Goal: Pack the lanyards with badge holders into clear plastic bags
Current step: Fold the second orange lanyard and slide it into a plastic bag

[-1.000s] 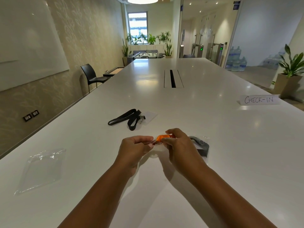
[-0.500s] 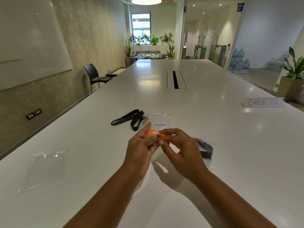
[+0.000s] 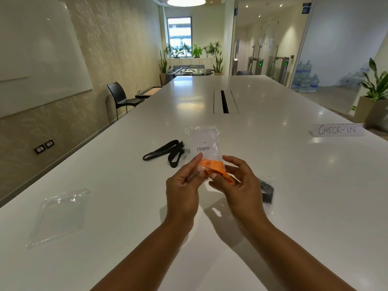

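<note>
Left hand [image 3: 184, 185] pinches the clear bag [image 3: 204, 143] near its mouth, fingers clamped on film. Right hand [image 3: 237, 185] fingers grip the orange lanyard [image 3: 216, 166], partly inside. Badge holder [image 3: 202, 141] sits beyond both fingertips; bag's long axis runs away from them. Judgement: right hand feeds remaining strap forward.

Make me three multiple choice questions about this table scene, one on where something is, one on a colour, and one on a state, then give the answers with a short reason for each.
1. Where does the empty clear bag lie?
A. left of the hands
B. beside the CHECK-IN sign
C. on the chair

2. What colour is the lanyard being packed?
A. black
B. orange
C. grey

3. How is the black lanyard?
A. bagged
B. held
C. loose on the table

Answers: 1 A, it lies flat near the table's left edge. 2 B, orange strap shows between the left hand and right hand. 3 C, it lies unbagged beyond the hands.
</note>
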Available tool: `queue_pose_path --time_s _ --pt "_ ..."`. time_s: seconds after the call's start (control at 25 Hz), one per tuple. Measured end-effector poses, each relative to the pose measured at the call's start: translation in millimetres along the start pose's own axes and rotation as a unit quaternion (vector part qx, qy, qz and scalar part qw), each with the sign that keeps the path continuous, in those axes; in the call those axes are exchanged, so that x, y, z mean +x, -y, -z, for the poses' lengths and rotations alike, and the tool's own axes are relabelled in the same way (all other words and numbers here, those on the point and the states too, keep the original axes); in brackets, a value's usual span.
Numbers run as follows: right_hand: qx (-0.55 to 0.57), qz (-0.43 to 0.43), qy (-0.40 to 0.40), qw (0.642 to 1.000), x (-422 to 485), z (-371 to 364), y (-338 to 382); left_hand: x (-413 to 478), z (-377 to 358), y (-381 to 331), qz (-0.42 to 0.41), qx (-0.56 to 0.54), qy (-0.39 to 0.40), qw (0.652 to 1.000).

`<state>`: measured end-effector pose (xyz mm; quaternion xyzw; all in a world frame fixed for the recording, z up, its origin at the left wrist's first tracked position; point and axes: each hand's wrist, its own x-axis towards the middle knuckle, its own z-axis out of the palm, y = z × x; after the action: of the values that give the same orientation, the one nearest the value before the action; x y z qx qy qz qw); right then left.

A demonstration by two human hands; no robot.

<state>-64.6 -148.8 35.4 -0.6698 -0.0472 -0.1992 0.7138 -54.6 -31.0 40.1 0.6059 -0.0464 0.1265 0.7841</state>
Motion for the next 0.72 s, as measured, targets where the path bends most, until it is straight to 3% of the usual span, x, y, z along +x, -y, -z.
queue_pose_path --time_s 0.16,0.28,0.52,0.72 --pt "-0.006 0.011 0.028 1.0 9 9 3 0 1 0 -0.024 0.051 0.031 0.998" --pt "0.007 0.007 0.025 1.0 12 12 10 -6 -1 0 -0.093 0.103 0.065 0.988" --pt "0.044 0.04 -0.06 0.996 6 7 13 -11 -3 8 -0.225 0.256 0.003 0.94" --pt "0.093 0.017 -0.128 0.987 7 9 10 -13 -3 6 -0.308 0.338 -0.015 0.889"
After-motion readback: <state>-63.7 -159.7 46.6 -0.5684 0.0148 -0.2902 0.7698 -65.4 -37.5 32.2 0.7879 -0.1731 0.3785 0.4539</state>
